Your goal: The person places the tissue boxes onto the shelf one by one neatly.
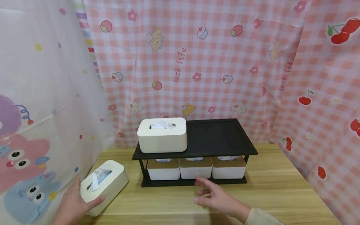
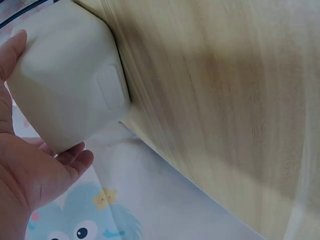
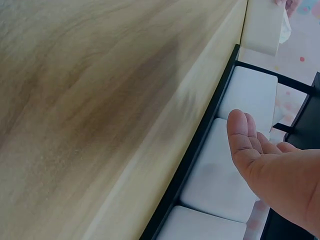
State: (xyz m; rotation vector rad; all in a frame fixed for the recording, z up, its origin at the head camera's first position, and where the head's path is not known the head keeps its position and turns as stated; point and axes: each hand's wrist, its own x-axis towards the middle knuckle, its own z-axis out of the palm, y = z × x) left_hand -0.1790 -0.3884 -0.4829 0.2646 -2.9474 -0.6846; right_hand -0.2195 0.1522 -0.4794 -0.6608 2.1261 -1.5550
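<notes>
A white tissue box (image 1: 113, 187), with a tissue poking from its slot, sits at an angle on the left of the table. My left hand (image 1: 73, 201) grips its near end, thumb on one side and fingers on the other. In the left wrist view, the thumb and fingers span the end of the box (image 2: 70, 75). My right hand (image 1: 215, 197) hovers in front of a black two-tier rack (image 1: 219, 136), fingers loosely bent and holding nothing. The right wrist view has this hand (image 3: 270, 165) before the white boxes on the lower tier.
Another white tissue box (image 1: 163, 142) stands on the left of the rack's top. Beneath it, three white boxes with brown lids (image 1: 195, 163) sit side by side on the lower tier. Patterned curtains (image 1: 180, 62) enclose the wooden table (image 1: 275, 181) at the back and sides.
</notes>
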